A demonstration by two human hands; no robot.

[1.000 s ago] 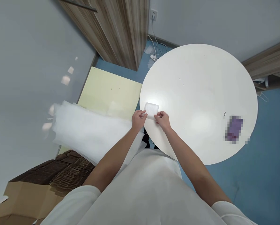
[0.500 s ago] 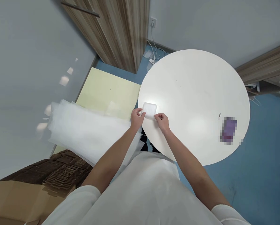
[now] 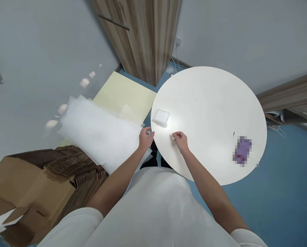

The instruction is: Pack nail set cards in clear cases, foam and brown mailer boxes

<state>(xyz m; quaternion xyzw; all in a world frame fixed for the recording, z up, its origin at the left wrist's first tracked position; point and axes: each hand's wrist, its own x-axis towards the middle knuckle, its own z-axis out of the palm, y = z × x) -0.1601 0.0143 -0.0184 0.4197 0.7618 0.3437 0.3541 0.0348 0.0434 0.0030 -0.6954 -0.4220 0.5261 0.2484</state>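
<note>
On the left side of the round white table [image 3: 210, 103] lies a small, flat packet of folded white foam wrap [image 3: 161, 117]. Just below it, at the table's edge, my left hand [image 3: 145, 139] is open, thumb and fingers apart around a gap. My right hand [image 3: 181, 141] hovers over the table below and right of the packet, its fingertips drawn together with nothing visible in them. Neither hand touches the packet. Left of my left hand spreads a stack of thin white foam sheets [image 3: 99, 127].
Below the sheets is a pale yellow board [image 3: 125, 91]. Bundled flattened cardboard [image 3: 66, 164] and an opened brown carton [image 3: 30, 185] stand lower left. A blurred purple item [image 3: 243, 151] lies on the table's right side. Wood-grain cabinets [image 3: 143, 37] stand behind.
Both hands have let go of the white packet and drawn back toward my body. The packet now lies alone on the table. The view has shifted, showing more of the cardboard.
</note>
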